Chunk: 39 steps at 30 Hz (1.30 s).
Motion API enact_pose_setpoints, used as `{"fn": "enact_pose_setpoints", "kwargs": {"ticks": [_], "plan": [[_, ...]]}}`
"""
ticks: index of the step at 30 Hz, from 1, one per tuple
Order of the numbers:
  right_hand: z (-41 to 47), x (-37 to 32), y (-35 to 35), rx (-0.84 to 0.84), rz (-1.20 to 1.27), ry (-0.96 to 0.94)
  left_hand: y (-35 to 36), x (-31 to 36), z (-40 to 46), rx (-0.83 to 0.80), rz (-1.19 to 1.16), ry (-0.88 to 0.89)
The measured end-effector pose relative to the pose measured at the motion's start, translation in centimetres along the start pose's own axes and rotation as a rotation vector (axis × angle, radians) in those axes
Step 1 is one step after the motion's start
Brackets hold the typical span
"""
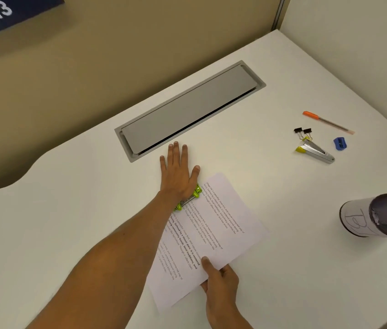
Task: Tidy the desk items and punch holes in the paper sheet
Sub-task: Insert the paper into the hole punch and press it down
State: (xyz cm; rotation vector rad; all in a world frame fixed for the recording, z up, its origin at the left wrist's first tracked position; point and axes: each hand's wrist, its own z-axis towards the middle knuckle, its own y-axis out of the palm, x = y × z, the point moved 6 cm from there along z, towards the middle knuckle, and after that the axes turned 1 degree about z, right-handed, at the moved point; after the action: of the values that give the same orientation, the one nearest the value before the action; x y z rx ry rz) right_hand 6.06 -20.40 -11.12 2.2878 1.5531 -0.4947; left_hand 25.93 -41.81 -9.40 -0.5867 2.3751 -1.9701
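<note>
A printed paper sheet (213,233) lies on the white desk (69,233), with its left edge inside a green hole punch (193,195). My left hand (178,172) lies flat on top of the punch, fingers straight and spread, and covers most of it. My right hand (221,279) pinches the near edge of the sheet between thumb and fingers. At the right lie an orange pen (327,122), two black binder clips (302,132), a silver stapler with yellow tips (314,151) and a blue sharpener (340,143).
A black mesh pen cup (377,217) lies on its side at the right edge. A grey cable hatch (187,110) is set into the desk behind the punch. Partition walls close the desk at the back and right.
</note>
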Motion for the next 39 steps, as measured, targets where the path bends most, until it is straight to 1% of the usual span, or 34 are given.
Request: {"fn": "enact_pose_setpoints", "kwargs": {"ticks": [4, 12, 18, 24, 26, 29, 33, 39], "plan": [[0.9, 0.4, -0.2, -0.027, -0.009, -0.007, 0.7, -0.2, 0.5, 0.037, 0.059, 0.029], [1.9, 1.9, -0.9, 0.074, -0.045, -0.006, 0.7, -0.3, 0.8, 0.052, 0.056, 0.018], [1.5, 1.3, -0.4, 0.059, -0.018, -0.009, 0.5, -0.1, 0.4, -0.006, 0.068, 0.022], [1.0, 0.7, -0.2, 0.084, -0.086, -0.047, -0.7, 0.6, -0.8, -0.059, 0.027, 0.019], [0.6, 0.5, -0.1, 0.098, -0.117, -0.050, -1.1, 1.2, -1.3, -0.066, 0.050, 0.031], [0.3, 0.4, -0.1, 0.123, -0.142, -0.055, -2.0, 2.0, -1.9, -0.034, 0.108, 0.048], [0.0, 0.1, -0.1, 0.146, -0.108, -0.053, -2.7, 2.7, -2.3, -0.008, 0.166, 0.061], [0.2, -0.2, -0.3, 0.139, -0.145, -0.097, -3.0, 2.9, -2.7, 0.010, 0.069, 0.069]]}}
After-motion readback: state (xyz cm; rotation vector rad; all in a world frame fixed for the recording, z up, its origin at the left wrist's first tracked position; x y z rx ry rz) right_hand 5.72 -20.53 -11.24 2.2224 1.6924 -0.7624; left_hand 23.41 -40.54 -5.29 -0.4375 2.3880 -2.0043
